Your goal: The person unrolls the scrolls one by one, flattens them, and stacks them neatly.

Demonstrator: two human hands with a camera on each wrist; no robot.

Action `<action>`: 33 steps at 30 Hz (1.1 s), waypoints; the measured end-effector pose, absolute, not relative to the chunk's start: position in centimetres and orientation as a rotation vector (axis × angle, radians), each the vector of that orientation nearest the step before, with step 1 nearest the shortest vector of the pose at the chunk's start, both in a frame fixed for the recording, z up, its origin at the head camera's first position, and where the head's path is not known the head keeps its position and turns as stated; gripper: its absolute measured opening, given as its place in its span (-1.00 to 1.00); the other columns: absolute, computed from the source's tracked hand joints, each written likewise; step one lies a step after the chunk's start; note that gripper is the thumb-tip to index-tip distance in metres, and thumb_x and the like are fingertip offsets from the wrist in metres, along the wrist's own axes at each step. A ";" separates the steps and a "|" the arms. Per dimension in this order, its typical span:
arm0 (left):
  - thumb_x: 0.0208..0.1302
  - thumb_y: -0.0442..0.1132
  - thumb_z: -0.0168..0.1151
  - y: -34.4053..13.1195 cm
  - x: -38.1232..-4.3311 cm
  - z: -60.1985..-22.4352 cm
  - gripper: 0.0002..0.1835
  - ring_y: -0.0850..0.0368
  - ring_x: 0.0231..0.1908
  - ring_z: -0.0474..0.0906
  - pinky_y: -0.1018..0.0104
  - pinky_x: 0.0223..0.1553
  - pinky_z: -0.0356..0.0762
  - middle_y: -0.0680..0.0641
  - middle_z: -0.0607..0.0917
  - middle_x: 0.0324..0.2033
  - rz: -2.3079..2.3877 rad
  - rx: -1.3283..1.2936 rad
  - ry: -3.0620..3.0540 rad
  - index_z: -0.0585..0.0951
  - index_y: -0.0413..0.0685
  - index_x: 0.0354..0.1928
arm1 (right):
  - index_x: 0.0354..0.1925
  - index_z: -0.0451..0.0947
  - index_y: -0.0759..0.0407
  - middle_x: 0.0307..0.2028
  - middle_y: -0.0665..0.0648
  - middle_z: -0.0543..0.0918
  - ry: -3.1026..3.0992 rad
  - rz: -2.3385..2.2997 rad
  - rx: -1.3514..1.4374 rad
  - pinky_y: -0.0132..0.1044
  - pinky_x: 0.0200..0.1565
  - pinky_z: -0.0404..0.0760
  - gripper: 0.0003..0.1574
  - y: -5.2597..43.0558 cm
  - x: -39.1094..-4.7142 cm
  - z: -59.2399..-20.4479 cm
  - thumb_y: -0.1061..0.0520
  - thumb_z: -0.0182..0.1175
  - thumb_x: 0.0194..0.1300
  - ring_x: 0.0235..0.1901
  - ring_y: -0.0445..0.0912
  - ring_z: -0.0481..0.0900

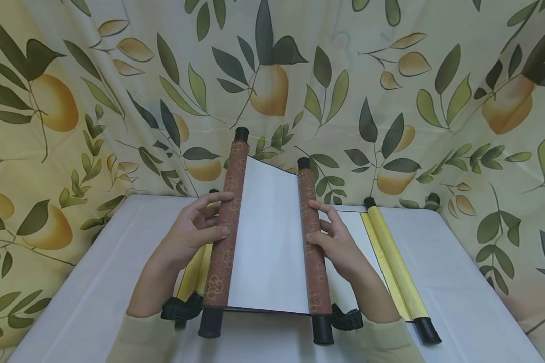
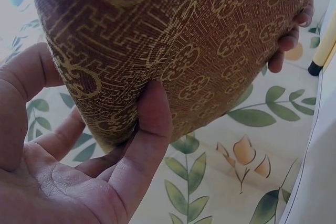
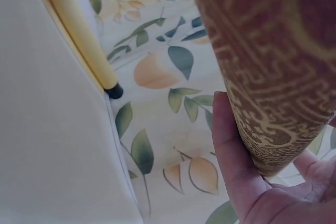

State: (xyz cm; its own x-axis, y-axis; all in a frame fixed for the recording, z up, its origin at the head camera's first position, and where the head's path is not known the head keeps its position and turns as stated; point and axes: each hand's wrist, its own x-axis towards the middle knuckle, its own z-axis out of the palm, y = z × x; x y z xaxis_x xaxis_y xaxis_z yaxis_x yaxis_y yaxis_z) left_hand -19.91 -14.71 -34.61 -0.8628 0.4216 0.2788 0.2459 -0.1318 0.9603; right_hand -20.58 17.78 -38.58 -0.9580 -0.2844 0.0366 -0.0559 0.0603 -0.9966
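Note:
A red-brown brocade scroll with black end knobs is held up over the table, partly unrolled, its white sheet [image 1: 270,242] stretched between two rolls. My left hand [image 1: 181,237] grips the left roll [image 1: 222,267], thumb on the near side and index finger higher up. On the other side, my right hand [image 1: 340,247] holds the right roll [image 1: 317,287] between thumb and fingers. The left wrist view shows the thumb pressing into the gold-patterned brocade [image 2: 205,66], with the right hand's fingertips at its far edge. In the right wrist view, the fingers wrap the roll's underside.
Behind the raised scroll, a second scroll lies spread on the white-covered table [image 1: 454,262]. Its yellow right roll [image 1: 395,257] has black knobs; the yellow left part [image 1: 195,272] is mostly hidden. A fruit-and-leaf patterned cloth [image 1: 272,91] hangs behind the table.

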 end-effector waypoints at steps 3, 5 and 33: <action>0.21 -0.49 0.26 -14.8 -19.8 -34.5 -0.33 -0.02 0.14 0.55 0.21 -0.08 0.65 -0.18 0.34 0.35 2.150 0.778 1.973 0.36 -0.10 0.38 | 0.49 -0.02 -0.13 0.32 0.44 0.21 2.156 -2.015 -0.355 -0.01 -0.03 0.61 -0.12 17.9 -20.5 -38.6 0.35 0.01 0.35 0.20 0.28 0.37; 0.21 -0.50 0.26 -14.8 -19.8 -34.5 -0.32 -0.01 0.14 0.55 0.21 -0.08 0.65 -0.18 0.35 0.34 2.155 0.778 1.966 0.36 -0.10 0.38 | 0.50 -0.03 -0.10 0.31 0.45 0.21 2.152 -2.012 -0.359 -0.02 -0.03 0.61 -0.12 17.9 -20.5 -38.6 0.34 0.03 0.35 0.19 0.27 0.38; 0.22 -0.51 0.22 -15.0 -19.9 -34.4 -0.35 0.11 0.00 0.56 0.33 -0.16 0.62 -0.18 0.39 0.28 2.228 0.752 1.911 0.37 -0.07 0.37 | 0.50 -0.03 -0.06 0.25 0.45 0.28 2.144 -2.012 -0.351 -0.13 -0.09 0.62 -0.09 18.1 -20.6 -38.4 0.31 0.12 0.34 0.07 0.14 0.46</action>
